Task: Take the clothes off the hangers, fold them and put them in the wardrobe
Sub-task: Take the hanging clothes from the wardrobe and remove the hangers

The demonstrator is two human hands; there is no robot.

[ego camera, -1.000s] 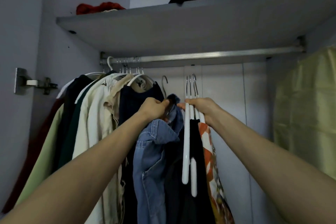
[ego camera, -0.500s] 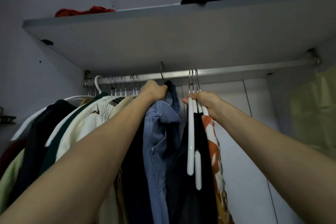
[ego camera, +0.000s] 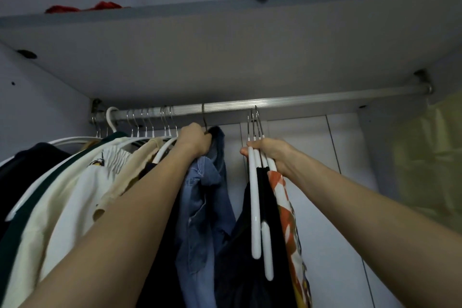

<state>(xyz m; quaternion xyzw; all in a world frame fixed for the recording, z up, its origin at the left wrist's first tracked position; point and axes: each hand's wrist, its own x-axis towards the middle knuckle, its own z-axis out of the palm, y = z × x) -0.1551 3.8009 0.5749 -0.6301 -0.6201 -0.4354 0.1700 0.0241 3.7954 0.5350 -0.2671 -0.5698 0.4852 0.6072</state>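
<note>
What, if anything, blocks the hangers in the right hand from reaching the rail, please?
Nothing visible: the right hand holds the white hangers just under a bare stretch of the rail, their hooks almost at it.

Two bare forearms, no sleeves, left hand (ego camera: 195,140) and right hand (ego camera: 272,155) ungloved

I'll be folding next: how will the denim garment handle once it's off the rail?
Probably floppy: the denim garment hangs in loose folds below the left hand. Likely heavyish for its size, as the cloth looks thick. Unlikely to slip.
</note>
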